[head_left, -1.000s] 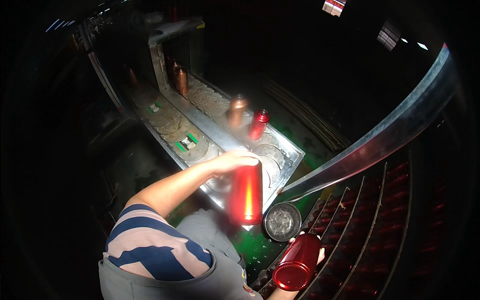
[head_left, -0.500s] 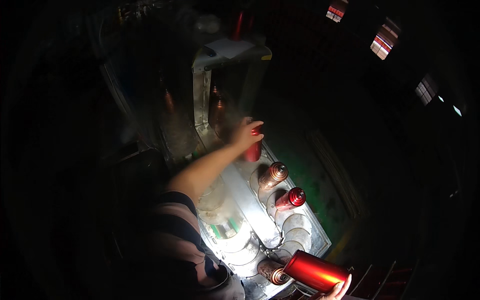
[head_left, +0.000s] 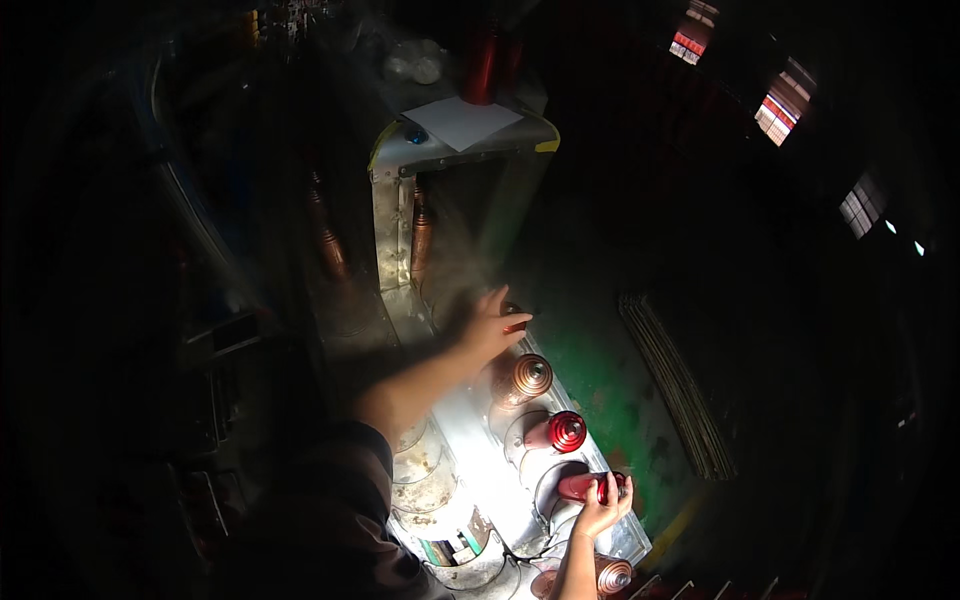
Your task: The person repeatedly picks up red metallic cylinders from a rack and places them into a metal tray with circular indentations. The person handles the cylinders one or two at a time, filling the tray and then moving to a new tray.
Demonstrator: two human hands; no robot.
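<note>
My left hand (head_left: pixel 490 325) reaches over the far part of a metal conveyor with round plates (head_left: pixel 425 490). Its fingers bend around the top of a dark reddish cylinder (head_left: pixel 515 318), mostly hidden by the hand. Nearer, my right hand (head_left: pixel 600 510) grips a shiny red cylinder (head_left: pixel 575 487) at its top end, over a plate by the right edge. Between the hands stand a copper-coloured cylinder with a ringed, stepped top (head_left: pixel 530 376) and a red one with a similar top (head_left: pixel 567 431). Beside my right wrist shows another copper-coloured ringed top (head_left: pixel 613 574).
A metal arch (head_left: pixel 392 225) spans the conveyor's far end, with copper-coloured cylinders (head_left: pixel 422 235) inside it. On its top lie a white sheet (head_left: pixel 465 122) and a tall red cylinder (head_left: pixel 482 70). Long thin bars (head_left: pixel 675 385) lie on the floor to the right.
My right hand has moved up and left, bringing its red cylinder from the lower edge to the row of plates. My left hand sits lower in view, still at its cylinder. The view has shifted.
</note>
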